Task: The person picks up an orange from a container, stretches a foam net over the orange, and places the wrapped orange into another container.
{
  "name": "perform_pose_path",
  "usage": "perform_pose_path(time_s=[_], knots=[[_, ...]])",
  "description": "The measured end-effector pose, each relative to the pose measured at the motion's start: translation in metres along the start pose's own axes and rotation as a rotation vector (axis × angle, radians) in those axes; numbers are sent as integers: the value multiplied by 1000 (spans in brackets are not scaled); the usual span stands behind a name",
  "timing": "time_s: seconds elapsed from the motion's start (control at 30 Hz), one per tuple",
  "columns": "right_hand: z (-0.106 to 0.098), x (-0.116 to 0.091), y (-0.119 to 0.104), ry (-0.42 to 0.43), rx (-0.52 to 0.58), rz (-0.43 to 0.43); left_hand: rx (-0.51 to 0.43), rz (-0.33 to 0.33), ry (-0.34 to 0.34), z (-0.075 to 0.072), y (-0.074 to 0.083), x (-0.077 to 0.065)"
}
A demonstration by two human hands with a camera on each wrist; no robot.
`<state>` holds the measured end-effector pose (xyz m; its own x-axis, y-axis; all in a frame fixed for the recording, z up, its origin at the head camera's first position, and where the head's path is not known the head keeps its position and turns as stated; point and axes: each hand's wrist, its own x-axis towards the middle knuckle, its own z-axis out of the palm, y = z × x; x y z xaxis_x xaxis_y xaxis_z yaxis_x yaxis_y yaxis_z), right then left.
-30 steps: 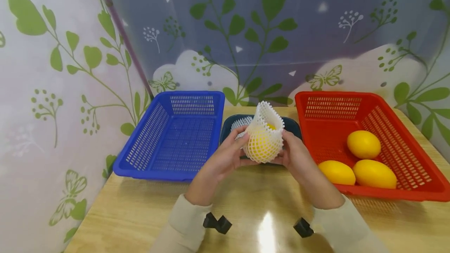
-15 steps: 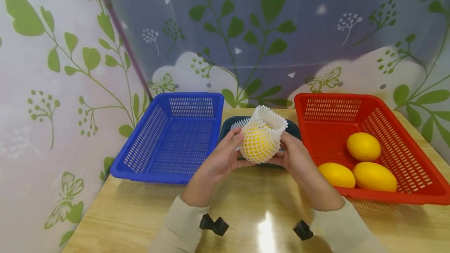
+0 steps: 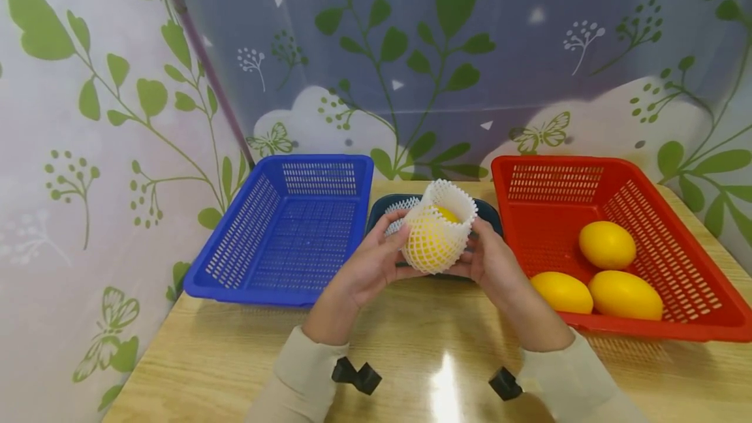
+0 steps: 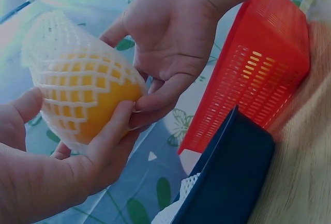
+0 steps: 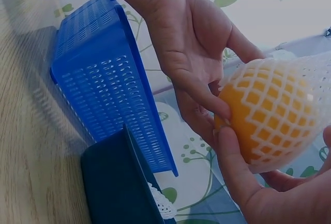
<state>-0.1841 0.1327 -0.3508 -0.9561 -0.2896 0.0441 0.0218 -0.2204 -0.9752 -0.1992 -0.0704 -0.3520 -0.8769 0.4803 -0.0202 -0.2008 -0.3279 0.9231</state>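
A yellow oval fruit (image 3: 448, 214) sits inside a white foam net sleeve (image 3: 431, 243), held by both hands in front of me. The sleeve's loose mouth gapes upward, and the fruit's top shows through it. My left hand (image 3: 376, 256) grips the left side, thumb on the net. My right hand (image 3: 492, 254) holds the right side, its thumb near the sleeve's mouth. In the left wrist view, fingertips of both hands meet at the bare lower end of the fruit (image 4: 103, 115). Partly hidden behind the hands is a dark teal tray (image 3: 380, 205) with white foam nets (image 3: 401, 205) in it.
A blue basket (image 3: 249, 294) stands at left on the wooden table (image 3: 405, 351). At right a red basket (image 3: 693, 330) holds three yellow fruits (image 3: 626, 295), without nets. A patterned wall (image 3: 329, 123) rises behind the baskets.
The sleeve's top was tall and narrow, and now its mouth is wider and lower. Hands and fruit have shifted slightly left and the fruit has tilted between frames.
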Motion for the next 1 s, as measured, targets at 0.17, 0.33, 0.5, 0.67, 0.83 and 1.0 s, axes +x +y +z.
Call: perform_pose_path(time_s=[0.17, 0.33, 0.5, 0.67, 0.83, 1.0], knots=[[-1, 1, 3, 13, -4, -15, -17, 8, -23, -1, -3, 0], [-2, 2, 5, 31, 5, -16, -45, -8, -17, 0, -4, 1], [-2, 3, 4, 58, -12, 13, -74, -22, -9, 1, -4, 2], [-1, 3, 3, 89, -38, 48, -86, -15, -3, 1, -7, 2], [0, 2, 4, 109, -68, 51, -70, -10, 3, 2, -9, 1], [0, 3, 5, 119, -82, 43, -74, -7, 10, 3, -9, 2]])
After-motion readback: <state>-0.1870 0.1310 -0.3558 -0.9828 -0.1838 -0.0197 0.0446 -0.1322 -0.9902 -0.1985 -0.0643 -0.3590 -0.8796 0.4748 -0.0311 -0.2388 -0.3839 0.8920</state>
